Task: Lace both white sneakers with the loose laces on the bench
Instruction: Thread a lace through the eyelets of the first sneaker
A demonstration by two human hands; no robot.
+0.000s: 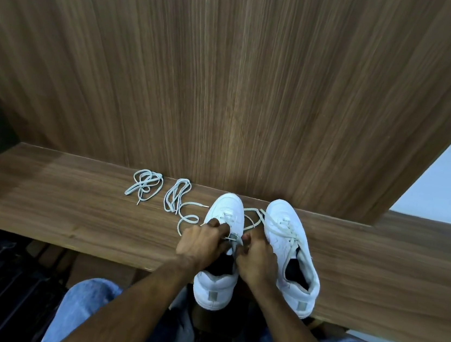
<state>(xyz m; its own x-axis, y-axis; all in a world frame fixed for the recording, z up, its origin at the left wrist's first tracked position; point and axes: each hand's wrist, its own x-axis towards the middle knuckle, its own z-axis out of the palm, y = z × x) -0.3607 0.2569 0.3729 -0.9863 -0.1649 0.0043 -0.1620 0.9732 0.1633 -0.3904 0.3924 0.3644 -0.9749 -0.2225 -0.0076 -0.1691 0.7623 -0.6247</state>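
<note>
1. The left hand (202, 242) curled its fingers in a pinching grip on the pale grey flat lace (232, 237) at the eyelets of the left white leather sneaker (216, 283).
2. The right hand (257, 257) gripped the same lace from the other side, fingers bent around it just beside the left hand.
3. That sneaker stood on the brown wood-grain tabletop (72, 209), toe to the wall, heel over the near edge; its lacing was only partly done.
4. The right white leather sneaker (293, 253) stood just beside it, parallel, with a lace crossed through its eyelets and loose ends trailing toward the other shoe.
5. Two loose pale grey laces lay left of the shoes: a long bundle (177, 196) near the left sneaker, and a tangled coil (146, 185) farther left.
6. A wood-panelled wall (230, 72) rose behind the tabletop; blue jeans (82, 309) showed below.
</note>
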